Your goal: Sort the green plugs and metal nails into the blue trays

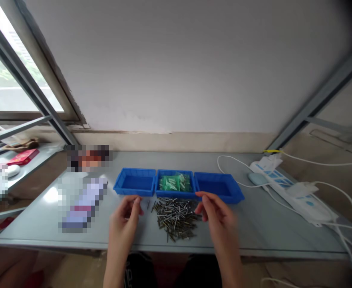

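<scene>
A heap of loose metal screws (176,216), some silvery and some brassy, lies on the grey table. To its left is my left hand (126,214), with the fingers curled in and the thumb against the index finger. Whatever that pinch may hold is too small to make out. One stray screw (148,205) lies between this hand and the heap. My right hand (219,214) hovers at the heap's right edge, fingers half bent and apart, with nothing visible in them. Behind the heap, the middle blue tray (176,195) contains green-and-clear plastic packets (176,182).
Bare-bottomed blue trays stand left (134,191) and right (219,197) of the middle one. A white power strip (295,196) with cables runs along the right side. A blurred-out purple box (84,204) lies left. A wall rises behind the table (262,224).
</scene>
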`<state>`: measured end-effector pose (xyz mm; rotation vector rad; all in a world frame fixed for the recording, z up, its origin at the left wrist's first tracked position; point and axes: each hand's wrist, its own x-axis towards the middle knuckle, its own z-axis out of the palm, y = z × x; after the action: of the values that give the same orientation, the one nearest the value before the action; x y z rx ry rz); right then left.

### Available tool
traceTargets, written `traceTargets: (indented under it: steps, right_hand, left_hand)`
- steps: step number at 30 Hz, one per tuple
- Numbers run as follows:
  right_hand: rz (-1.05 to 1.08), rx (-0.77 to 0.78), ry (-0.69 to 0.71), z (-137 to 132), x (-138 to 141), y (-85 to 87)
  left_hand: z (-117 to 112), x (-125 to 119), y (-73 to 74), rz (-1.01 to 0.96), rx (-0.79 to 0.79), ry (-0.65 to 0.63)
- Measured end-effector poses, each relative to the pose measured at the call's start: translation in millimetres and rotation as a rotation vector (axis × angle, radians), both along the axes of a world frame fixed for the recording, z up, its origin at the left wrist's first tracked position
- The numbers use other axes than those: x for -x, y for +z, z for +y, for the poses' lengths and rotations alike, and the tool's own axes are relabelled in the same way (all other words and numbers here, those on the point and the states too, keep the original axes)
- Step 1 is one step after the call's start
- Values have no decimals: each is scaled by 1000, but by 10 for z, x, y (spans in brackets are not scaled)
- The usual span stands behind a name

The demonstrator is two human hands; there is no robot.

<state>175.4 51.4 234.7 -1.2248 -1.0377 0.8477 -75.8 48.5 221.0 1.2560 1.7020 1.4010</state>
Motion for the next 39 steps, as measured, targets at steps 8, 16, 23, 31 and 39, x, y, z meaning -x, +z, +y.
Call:
traceTargets:
  steps: [8, 16, 23, 31, 39]
  right_hand:
    - [88, 59, -249, 4, -372, -30]
    - [122, 92, -240, 31, -345, -83]
    - [112, 61, -189, 97, -234, 0]
    - [79, 34, -63, 52, -86, 4]
    - [22, 22, 32, 46, -4, 47]
  left_hand:
    - [78, -62, -96, 557, 212, -12]
    - [110, -57, -119, 588, 225, -26]
    - [86, -22, -83, 136, -9, -84]
    - [71, -176, 7, -231, -80, -222]
    - [51, -296, 75, -353, -69, -281]
